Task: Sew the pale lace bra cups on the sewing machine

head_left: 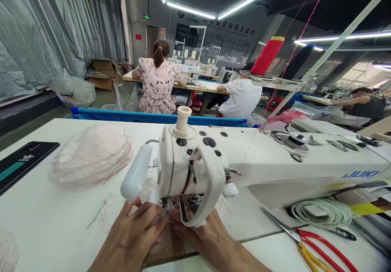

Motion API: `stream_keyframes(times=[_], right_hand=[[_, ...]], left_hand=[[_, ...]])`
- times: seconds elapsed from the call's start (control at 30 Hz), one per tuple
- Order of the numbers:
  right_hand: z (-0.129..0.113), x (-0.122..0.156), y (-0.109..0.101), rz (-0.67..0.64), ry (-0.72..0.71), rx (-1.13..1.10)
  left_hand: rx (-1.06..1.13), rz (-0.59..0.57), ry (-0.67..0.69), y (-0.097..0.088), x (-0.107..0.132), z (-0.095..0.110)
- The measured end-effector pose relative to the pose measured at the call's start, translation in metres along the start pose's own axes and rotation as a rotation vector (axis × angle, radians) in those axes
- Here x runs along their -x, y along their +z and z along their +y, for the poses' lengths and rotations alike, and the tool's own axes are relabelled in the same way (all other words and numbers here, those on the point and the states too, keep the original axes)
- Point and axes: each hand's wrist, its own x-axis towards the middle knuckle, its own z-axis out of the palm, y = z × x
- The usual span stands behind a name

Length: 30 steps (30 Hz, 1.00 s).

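Note:
Under the head of a white sewing machine (207,174) lies white lacy fabric (149,187). My left hand (137,229) is just left of the needle area, its fingers curled together on the fabric's near edge. From the right, my right hand (206,235) reaches to the same spot; its fingertips are closed at the fabric and partly hidden behind the machine's curved white guard (212,186). The fabric between both hands is small and partly covered. A pale, rounded lamp-like piece (136,172) hangs beside the machine head, above my left fingers.
A bundle of white fabric (93,155) lies left, near a black phone-like object (26,162). To the right are red-and-yellow-handled scissors (301,237) and a coil of pale cord (322,213). A red thread cone (268,56) stands above. Other people sit at tables beyond.

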Motion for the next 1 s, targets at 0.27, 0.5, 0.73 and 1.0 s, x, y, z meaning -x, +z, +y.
stream_keyframes(times=[0.27, 0.5, 0.73, 1.0], right_hand=[[0.0031, 0.0016, 0.0016, -0.02, 0.018, -0.056], [0.0032, -0.0006, 0.0024, -0.049, 0.018, -0.005], [0.0028, -0.0022, 0.0015, -0.035, 0.007, -0.005], [0.0005, -0.0006, 0.0035, 0.035, -0.005, 0.013]], left_hand=[[0.095, 0.009, -0.04, 0.0056, 0.0018, -0.0031], [0.109, -0.02, -0.04, 0.0058, 0.0029, -0.0032], [0.164, -0.041, -0.097, 0.007, 0.0027, -0.0023], [0.145, -0.015, -0.097, 0.0073, 0.0031, -0.0014]])
